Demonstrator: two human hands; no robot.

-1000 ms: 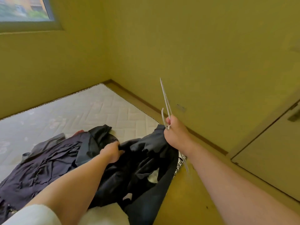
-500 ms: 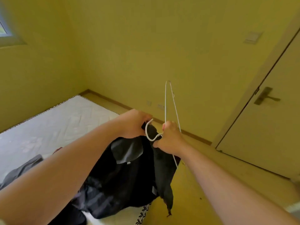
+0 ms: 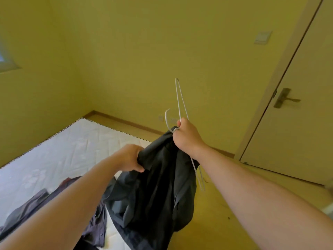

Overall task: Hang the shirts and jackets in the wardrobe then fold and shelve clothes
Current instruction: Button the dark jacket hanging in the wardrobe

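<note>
A black jacket (image 3: 155, 192) hangs in the air in front of me, over the mattress edge. My left hand (image 3: 130, 157) grips its upper left edge with curled fingers. My right hand (image 3: 187, 136) holds a thin white wire hanger (image 3: 179, 98) near the hook, together with the top of the jacket. One hanger arm points up; the other runs down behind the cloth and pokes out at the lower right. A dark purple shirt (image 3: 32, 212) lies crumpled on the mattress (image 3: 59, 148) at the lower left, partly behind my left arm.
The white quilted mattress lies on the yellow floor (image 3: 225, 204) against the left wall. A closed door (image 3: 299, 114) with a lever handle (image 3: 283, 100) stands at the right, a wall switch (image 3: 262, 37) beside it. A window corner (image 3: 5, 62) shows at far left.
Both hands have lifted the black jacket off the mattress and higher. My left hand has shifted from beside the hanger hook down to the jacket's left edge. The view has turned right, toward the door.
</note>
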